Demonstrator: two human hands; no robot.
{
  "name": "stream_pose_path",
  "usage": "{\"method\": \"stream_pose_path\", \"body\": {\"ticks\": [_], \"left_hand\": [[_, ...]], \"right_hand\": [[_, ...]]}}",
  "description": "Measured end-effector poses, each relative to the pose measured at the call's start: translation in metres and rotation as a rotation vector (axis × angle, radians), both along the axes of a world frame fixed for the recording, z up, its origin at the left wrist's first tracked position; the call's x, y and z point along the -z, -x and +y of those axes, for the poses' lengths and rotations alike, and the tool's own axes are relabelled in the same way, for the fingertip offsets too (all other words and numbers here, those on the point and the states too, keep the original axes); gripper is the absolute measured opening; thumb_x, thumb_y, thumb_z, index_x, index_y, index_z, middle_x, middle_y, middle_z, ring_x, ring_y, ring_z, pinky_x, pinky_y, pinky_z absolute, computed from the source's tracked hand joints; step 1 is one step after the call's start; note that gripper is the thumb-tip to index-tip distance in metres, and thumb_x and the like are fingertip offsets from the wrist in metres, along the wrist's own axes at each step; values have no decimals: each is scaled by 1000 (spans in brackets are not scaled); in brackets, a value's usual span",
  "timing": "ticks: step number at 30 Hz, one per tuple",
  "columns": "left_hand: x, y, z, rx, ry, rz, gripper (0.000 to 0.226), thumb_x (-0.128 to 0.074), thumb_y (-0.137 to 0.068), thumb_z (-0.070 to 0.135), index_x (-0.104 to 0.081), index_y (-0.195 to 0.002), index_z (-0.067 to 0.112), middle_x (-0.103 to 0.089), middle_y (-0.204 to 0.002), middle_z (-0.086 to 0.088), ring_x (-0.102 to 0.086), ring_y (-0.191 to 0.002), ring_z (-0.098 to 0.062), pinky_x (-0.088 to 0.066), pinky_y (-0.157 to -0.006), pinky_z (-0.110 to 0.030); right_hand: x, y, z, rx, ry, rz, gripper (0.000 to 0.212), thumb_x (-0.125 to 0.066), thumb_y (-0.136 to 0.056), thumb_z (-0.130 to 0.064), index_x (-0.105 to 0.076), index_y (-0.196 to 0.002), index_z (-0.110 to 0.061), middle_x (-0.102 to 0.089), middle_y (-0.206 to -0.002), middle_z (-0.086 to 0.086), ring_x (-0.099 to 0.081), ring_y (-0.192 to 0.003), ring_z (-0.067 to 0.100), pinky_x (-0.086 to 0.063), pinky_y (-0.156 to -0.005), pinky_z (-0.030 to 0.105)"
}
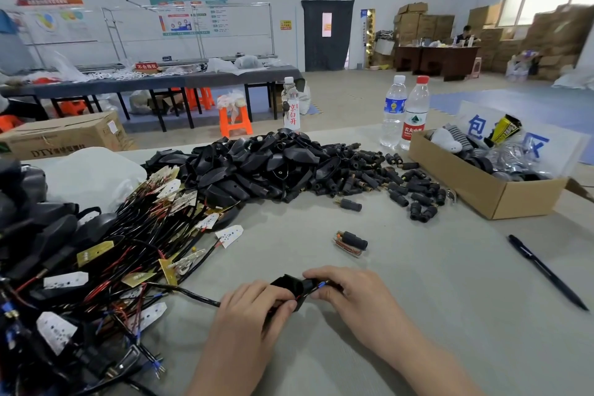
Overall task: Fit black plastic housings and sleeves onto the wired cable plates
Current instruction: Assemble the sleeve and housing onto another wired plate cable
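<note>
My left hand [254,305] grips a black plastic housing [287,286] near the table's front, with a black cable [189,294] trailing left from it into the wire pile. My right hand [350,291] pinches the housing's narrow right end, where blue and red wire tips stick out. A tangle of wired cable plates [128,254] lies at the left. A heap of black housings [257,164] sits mid-table, with small black sleeves [401,186] scattered to its right. One sleeve with a wired part [352,241] lies alone ahead of my hands.
An open cardboard box [488,193] of parts stands at the right, a black pen [546,270] in front of it. Three water bottles [405,112] stand at the table's far edge. A white bag [93,173] and finished black pieces [38,228] lie at the left.
</note>
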State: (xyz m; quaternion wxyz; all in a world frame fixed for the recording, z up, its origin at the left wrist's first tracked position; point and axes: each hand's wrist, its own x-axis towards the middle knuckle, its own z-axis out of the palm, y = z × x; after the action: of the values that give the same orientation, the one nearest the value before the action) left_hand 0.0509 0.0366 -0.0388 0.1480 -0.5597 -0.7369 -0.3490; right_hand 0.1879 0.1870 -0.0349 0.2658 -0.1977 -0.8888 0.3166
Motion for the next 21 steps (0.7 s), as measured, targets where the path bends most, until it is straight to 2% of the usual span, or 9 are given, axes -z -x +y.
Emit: {"method": "stream_pose_path", "body": {"ticks": [3,5,6,8,10,13,15,18,21], "left_hand": [[-3,-5,-1,-16,-8,-95,24,-49,-87,40,-65,-79,24,-59,-76,16,-59,-72,-10,-39,-74,-31],[-2,-8,0,-67,-52,-252,17,-53,-89,36,-63,-79,25,-61,-75,15,-55,-76,-5,-40,-74,-31],[-2,-9,1,-83,-71,-363,13,-57,-92,30,-61,-80,29,-62,-75,14,-55,-81,-6,-41,-74,-28],[-5,-9,1,-95,-114,-549,19,-61,-93,19,-60,-85,36,-67,-79,13,-60,-88,-8,-41,-70,-19],[-10,-9,0,-77,-142,-637,28,-60,-92,16,-60,-94,44,-68,-83,11,-61,-91,-8,-41,-65,-11],[-13,-10,0,-89,-145,-618,29,-60,-89,23,-61,-95,52,-65,-84,14,-58,-88,-7,-40,-62,-8],[-11,-10,-1,-123,-140,-548,20,-68,-87,24,-65,-84,44,-62,-82,16,-56,-86,-6,-39,-65,-8],[-7,-7,-1,-132,-102,-409,27,-75,-85,17,-59,-69,33,-59,-83,16,-52,-81,-6,-38,-71,-12],[-5,-4,-1,-117,-105,-357,19,-66,-79,24,-52,-67,30,-57,-79,11,-51,-77,-7,-40,-72,-19]], "right_hand": [[1,1,1,6,23,8,23,-70,-89,-23,-72,-110,-33,-59,-83,-47,-60,-91,-13,-38,-78,2],[1,1,1,8,35,10,22,-70,-90,-22,-72,-109,-33,-63,-86,-42,-61,-90,-13,-39,-78,2],[2,1,2,9,46,12,23,-70,-90,-20,-73,-108,-33,-66,-89,-39,-61,-90,-13,-39,-78,3],[2,1,3,16,47,8,26,-69,-90,-15,-73,-109,-31,-65,-97,-36,-62,-91,-12,-40,-80,4],[4,1,4,24,42,4,27,-68,-90,-13,-73,-110,-31,-66,-90,-38,-62,-90,-12,-40,-80,5],[5,1,5,29,29,0,25,-67,-90,-12,-73,-107,-30,-61,-75,-45,-61,-84,-17,-39,-76,3],[4,1,4,27,30,3,26,-67,-90,-11,-73,-104,-31,-61,-74,-45,-60,-83,-19,-39,-74,2],[4,-1,4,35,13,6,26,-66,-90,-9,-73,-103,-31,-59,-72,-46,-59,-80,-20,-39,-71,3],[4,-1,5,45,3,3,26,-65,-91,-9,-73,-104,-29,-58,-69,-46,-58,-76,-17,-38,-69,3]]}}
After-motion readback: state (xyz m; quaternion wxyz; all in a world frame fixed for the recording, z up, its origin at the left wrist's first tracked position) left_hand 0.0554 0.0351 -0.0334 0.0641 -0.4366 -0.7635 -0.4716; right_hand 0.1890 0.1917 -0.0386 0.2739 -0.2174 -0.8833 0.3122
